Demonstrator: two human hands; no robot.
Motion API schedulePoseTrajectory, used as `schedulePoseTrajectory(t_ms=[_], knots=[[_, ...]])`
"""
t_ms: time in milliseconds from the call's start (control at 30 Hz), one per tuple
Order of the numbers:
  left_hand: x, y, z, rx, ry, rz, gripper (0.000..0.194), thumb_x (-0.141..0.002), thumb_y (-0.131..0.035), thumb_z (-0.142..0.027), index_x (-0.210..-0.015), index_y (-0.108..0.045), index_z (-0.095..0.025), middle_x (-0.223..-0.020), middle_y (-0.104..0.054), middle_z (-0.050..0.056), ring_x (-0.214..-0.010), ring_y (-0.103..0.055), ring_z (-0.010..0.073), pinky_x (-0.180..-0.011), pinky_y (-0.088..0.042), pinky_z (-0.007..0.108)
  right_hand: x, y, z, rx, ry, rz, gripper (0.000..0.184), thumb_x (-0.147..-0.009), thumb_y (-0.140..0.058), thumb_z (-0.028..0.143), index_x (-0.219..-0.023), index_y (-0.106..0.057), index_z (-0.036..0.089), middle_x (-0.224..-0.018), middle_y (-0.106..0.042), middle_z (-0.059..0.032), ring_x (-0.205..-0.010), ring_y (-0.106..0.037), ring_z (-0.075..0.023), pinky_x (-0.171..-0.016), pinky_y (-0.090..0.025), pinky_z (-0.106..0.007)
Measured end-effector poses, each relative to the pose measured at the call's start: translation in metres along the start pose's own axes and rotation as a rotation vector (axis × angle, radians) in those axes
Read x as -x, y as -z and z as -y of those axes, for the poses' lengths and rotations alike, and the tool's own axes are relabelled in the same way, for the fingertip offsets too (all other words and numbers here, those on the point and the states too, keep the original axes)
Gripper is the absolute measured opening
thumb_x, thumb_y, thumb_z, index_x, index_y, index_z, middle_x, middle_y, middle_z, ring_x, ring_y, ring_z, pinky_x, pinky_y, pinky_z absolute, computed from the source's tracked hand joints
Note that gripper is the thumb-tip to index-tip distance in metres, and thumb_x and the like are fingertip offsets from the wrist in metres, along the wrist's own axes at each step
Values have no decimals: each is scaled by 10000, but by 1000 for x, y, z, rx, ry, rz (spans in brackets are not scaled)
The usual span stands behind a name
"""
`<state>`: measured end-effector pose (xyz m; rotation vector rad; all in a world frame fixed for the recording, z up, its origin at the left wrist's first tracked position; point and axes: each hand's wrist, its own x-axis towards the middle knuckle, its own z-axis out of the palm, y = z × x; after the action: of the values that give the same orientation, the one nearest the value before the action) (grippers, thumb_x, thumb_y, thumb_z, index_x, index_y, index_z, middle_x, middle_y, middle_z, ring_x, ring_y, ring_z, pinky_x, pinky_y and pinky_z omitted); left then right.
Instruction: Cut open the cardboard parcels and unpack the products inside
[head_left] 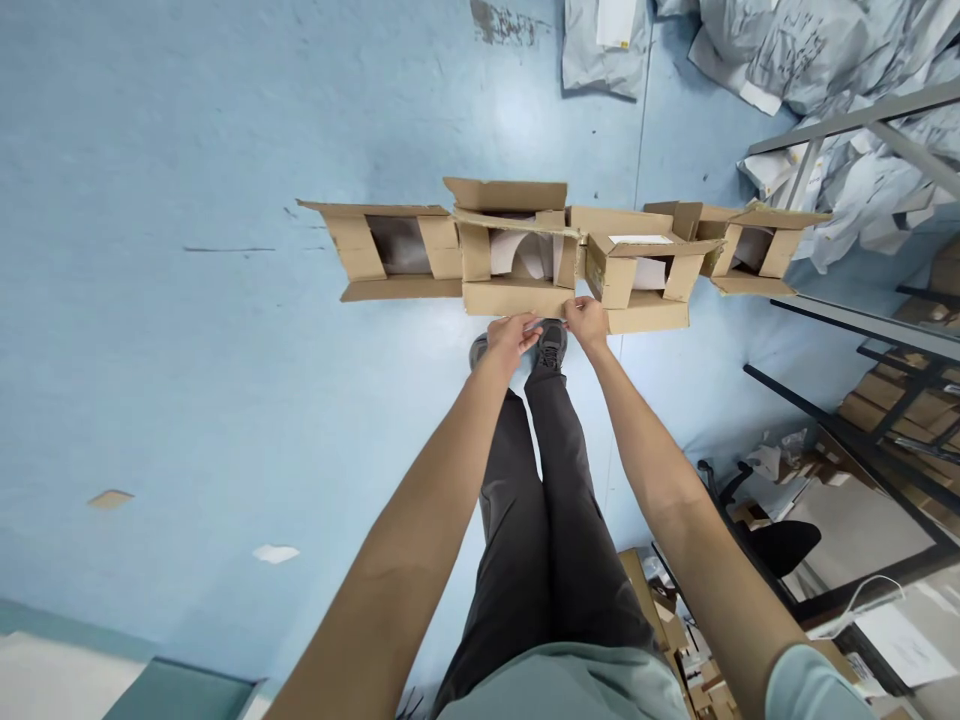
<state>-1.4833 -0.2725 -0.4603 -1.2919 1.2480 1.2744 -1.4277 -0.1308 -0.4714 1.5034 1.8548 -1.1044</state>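
A row of open cardboard boxes lies on the blue floor in front of my feet. My left hand [511,338] grips the near edge of the middle box [516,297], fingers curled over the flap. My right hand [587,322] pinches the near corner where the middle box meets the box to its right [646,312]. White packing paper [517,255] shows inside the middle box. Another open box [390,288] lies at the left end and a further one [754,285] at the right end. My dark-trousered legs and grey shoes stand just behind the boxes.
Grey mailing bags [810,50] are heaped at the top right. A metal rack frame [847,120] and black shelving [885,400] with cardboard stand on the right. Cardboard scraps [675,630] lie by my right leg. Small paper bits [274,552] dot the floor at left.
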Motion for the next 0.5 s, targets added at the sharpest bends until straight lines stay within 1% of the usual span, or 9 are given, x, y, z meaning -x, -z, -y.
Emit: schedulePoseTrajectory(t_ms=[33, 100, 133, 167, 233, 300, 400, 467, 500], knots=[[3, 1, 5, 0, 6, -5, 128, -884, -857, -127, -895, -741, -180, -874, -822, 76, -624, -709, 123, -695, -616, 255, -1, 3, -1, 54, 28, -37, 139, -1027, -741, 345, -1086, -740, 219, -977, -851, -106, -1115, -851, -324, -1128, -640, -516], [9, 4, 14, 3, 15, -18, 113, -920, -852, -195, -927, -740, -190, -883, -832, 73, -620, -718, 130, -683, -619, 258, -2, 7, 0, 103, 102, -72, 322, -1016, -753, 391, -1278, -743, 203, -1233, -856, -176, -1286, -798, -365, -1228, -563, -584], [13, 7, 17, 7, 14, -23, 131, -945, -851, -237, -934, -728, -193, -886, -833, 71, -623, -725, 132, -686, -623, 259, -2, 8, 2, 103, 139, -62, 387, -1032, -727, 393, -1364, -726, 194, -1337, -833, -197, -1335, -777, -368, -1250, -542, -591], [16, 9, 19, 12, 8, -25, 169, -971, -850, -281, -934, -710, -193, -887, -832, 70, -627, -731, 131, -693, -625, 257, -2, 8, 3, 99, 173, -38, 411, -1049, -688, 368, -1417, -715, 186, -1404, -810, -205, -1365, -764, -361, -1261, -532, -580], [20, 13, 22, 10, -18, -26, 270, -998, -865, -363, -920, -669, -195, -883, -825, 66, -628, -732, 125, -700, -623, 250, -3, 8, 7, 99, 216, 12, 395, -1055, -616, 272, -1418, -738, 180, -1435, -803, -196, -1391, -752, -337, -1264, -532, -534], [23, 15, 21, -7, -56, -25, 352, -976, -910, -422, -914, -644, -201, -883, -819, 59, -615, -718, 116, -695, -613, 244, -4, 7, 9, 109, 227, 29, 378, -1038, -579, 212, -1356, -782, 184, -1382, -827, -181, -1385, -751, -328, -1249, -540, -509], [25, 13, 18, -43, -105, -24, 406, -937, -954, -464, -914, -638, -210, -886, -810, 45, -584, -688, 105, -671, -596, 245, -6, 7, 8, 111, 228, -11, 380, -1041, -565, 228, -1336, -801, 178, -1331, -841, -194, -1366, -748, -350, -1224, -551, -515], [25, 10, 15, -56, -127, -5, 398, -952, -939, -470, -902, -647, -204, -899, -812, 45, -570, -672, 95, -657, -586, 243, -10, 8, 6, 108, 248, -40, 417, -1056, -539, 250, -1380, -786, 162, -1335, -836, -213, -1367, -743, -363, -1222, -548, -521], [25, 8, 13, -54, -132, 8, 391, -963, -928, -469, -894, -653, -199, -907, -814, 47, -564, -665, 90, -651, -583, 243, -13, 8, 4, 107, 271, -26, 448, -1067, -515, 257, -1421, -766, 147, -1355, -826, -226, -1378, -736, -370, -1233, -537, -535]])
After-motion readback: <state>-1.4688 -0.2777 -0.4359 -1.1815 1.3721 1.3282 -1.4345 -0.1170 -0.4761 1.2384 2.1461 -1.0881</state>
